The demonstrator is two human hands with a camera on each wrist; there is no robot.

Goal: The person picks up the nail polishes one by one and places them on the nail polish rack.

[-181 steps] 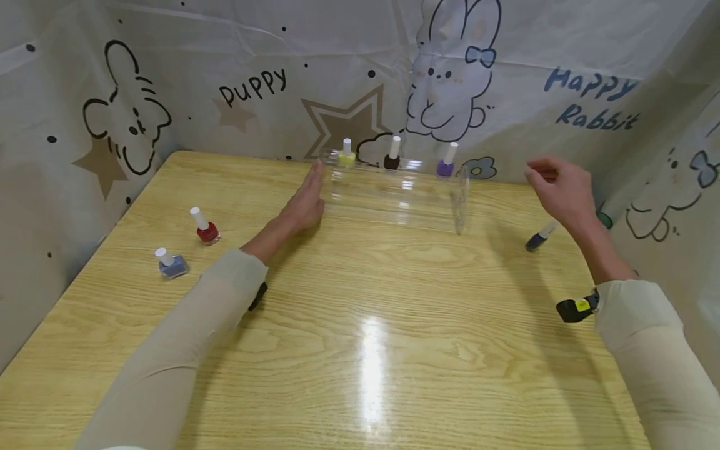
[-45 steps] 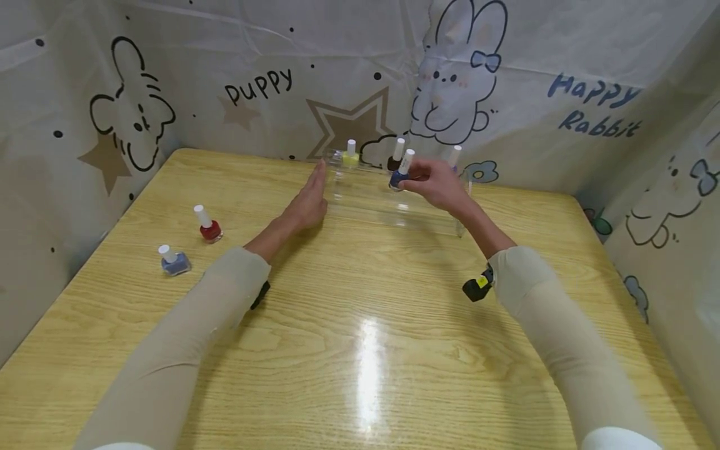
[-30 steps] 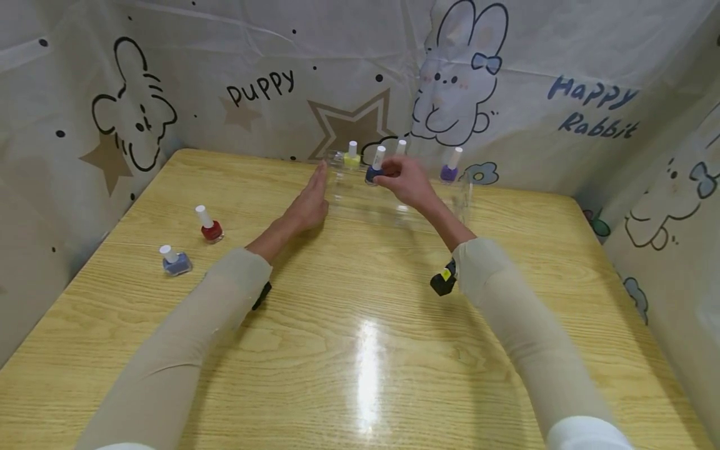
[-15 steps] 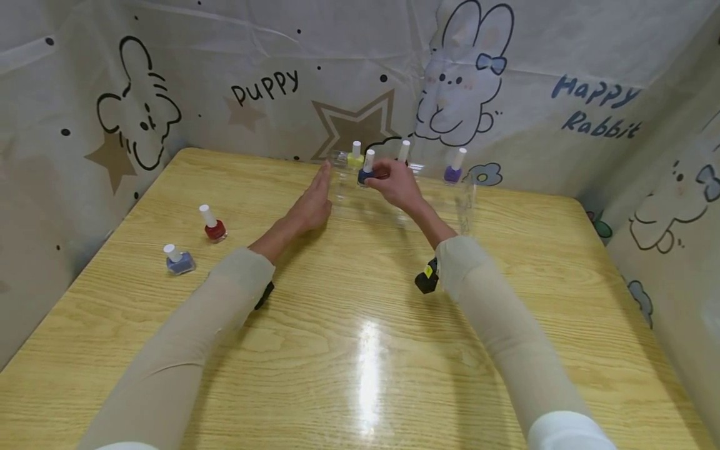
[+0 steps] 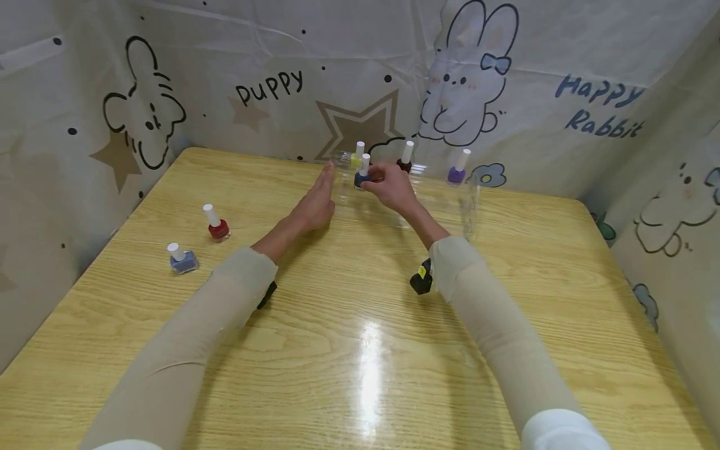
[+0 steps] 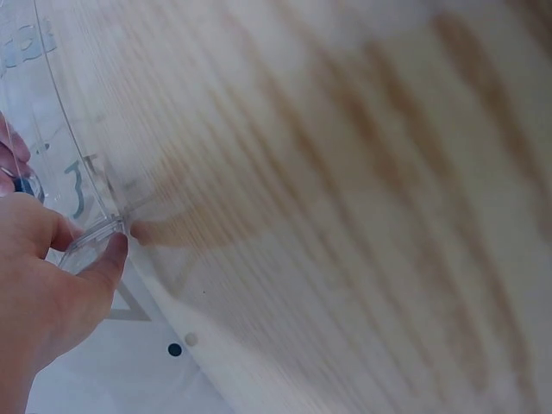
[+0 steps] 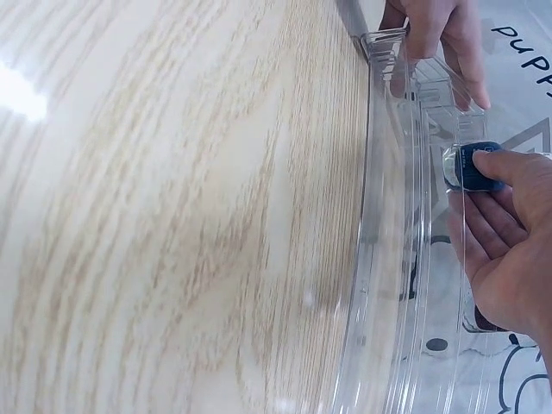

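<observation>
My right hand (image 5: 394, 187) pinches a dark blue nail polish bottle (image 5: 362, 180) between thumb and fingers, its white cap up. It holds the bottle at the left part of a clear stepped display rack (image 7: 405, 259); whether the bottle touches the tier, I cannot tell. Straight fingers of my left hand (image 5: 312, 203) rest against the rack's left end, also seen in the left wrist view beside the clear end panel (image 6: 102, 231). On the rack's back tier stand a yellow bottle (image 5: 355, 160), partly hidden, a dark brown bottle (image 5: 404, 165) and a purple bottle (image 5: 456, 175).
A red nail polish bottle (image 5: 219, 230) and a grey-blue bottle (image 5: 184, 261) stand at the left on the wood-grain table (image 5: 315, 375). A printed cloth (image 5: 270, 37) hangs close behind the rack and along the sides.
My right hand has picked up the dark blue bottle from the table's right side and carried it left to the rack, slowing lately. The left hand stays at the rack's end.
</observation>
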